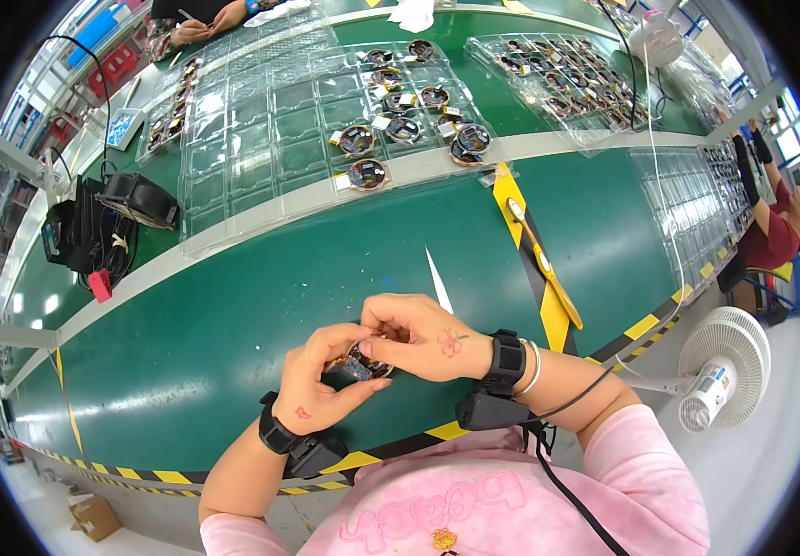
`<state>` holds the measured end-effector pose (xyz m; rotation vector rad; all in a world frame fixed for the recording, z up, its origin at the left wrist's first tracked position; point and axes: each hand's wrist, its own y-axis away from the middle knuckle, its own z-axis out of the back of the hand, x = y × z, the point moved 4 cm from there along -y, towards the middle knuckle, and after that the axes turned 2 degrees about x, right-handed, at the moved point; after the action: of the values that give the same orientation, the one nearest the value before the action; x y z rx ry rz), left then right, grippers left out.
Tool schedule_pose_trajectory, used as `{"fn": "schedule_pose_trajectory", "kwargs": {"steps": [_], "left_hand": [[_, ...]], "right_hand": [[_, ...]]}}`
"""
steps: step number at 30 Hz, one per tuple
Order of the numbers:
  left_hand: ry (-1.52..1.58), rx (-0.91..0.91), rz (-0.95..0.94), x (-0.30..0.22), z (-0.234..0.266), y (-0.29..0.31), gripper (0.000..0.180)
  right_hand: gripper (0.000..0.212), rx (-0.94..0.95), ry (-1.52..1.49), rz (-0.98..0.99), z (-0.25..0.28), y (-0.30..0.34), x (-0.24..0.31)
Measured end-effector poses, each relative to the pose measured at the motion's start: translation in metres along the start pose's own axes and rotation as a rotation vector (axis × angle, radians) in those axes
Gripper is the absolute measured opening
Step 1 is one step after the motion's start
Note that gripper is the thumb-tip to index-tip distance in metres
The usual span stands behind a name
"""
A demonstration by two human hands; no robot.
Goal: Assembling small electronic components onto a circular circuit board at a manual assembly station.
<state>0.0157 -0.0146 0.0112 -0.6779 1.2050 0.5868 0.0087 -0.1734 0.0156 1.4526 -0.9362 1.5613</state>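
Observation:
Low over the green mat near its front edge, my left hand [319, 371] grips a small round circuit board assembly [361, 363] by its rim, thumb on the near side and fingers on the far side. My right hand [419, 336] reaches over the same board with thumb and index finger pinched at its upper edge. Whether a tiny part sits in that pinch is hidden. Beyond my right hand a thin white pointed strip [438, 281] lies on the mat. Farther right, a yellow toothbrush [545, 264] rests on black-and-yellow tape [532, 243].
Clear plastic trays [270, 139] with several round boards [356, 140] stand beyond a grey rail. Another filled tray [562, 83] sits back right. A black blower-like device [140, 199] with cables is at left. A white fan [724, 366] stands at right. Other people sit at the far side and right.

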Motion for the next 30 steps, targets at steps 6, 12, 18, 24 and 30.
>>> {"fn": "schedule_pose_trajectory", "kwargs": {"steps": [6, 12, 18, 24, 30], "left_hand": [[-0.045, -0.006, -0.061, 0.008, 0.001, 0.008, 0.057], [0.039, -0.072, -0.092, 0.006, -0.001, 0.003, 0.058], [-0.049, -0.006, -0.118, 0.007, 0.003, 0.007, 0.058], [-0.082, 0.009, -0.111, 0.008, 0.005, 0.000, 0.061], [0.241, -0.183, 0.123, 0.003, 0.011, -0.007, 0.062]], "right_hand": [[0.012, -0.065, 0.091, 0.122, -0.004, 0.000, 0.005], [0.011, -0.006, -0.029, 0.034, -0.004, -0.002, 0.003], [0.011, -0.009, 0.062, 0.107, -0.005, -0.001, 0.004], [0.011, -0.073, 0.114, 0.083, -0.002, -0.004, 0.005], [0.010, -0.358, 0.126, -0.013, 0.063, -0.018, 0.018]]}}
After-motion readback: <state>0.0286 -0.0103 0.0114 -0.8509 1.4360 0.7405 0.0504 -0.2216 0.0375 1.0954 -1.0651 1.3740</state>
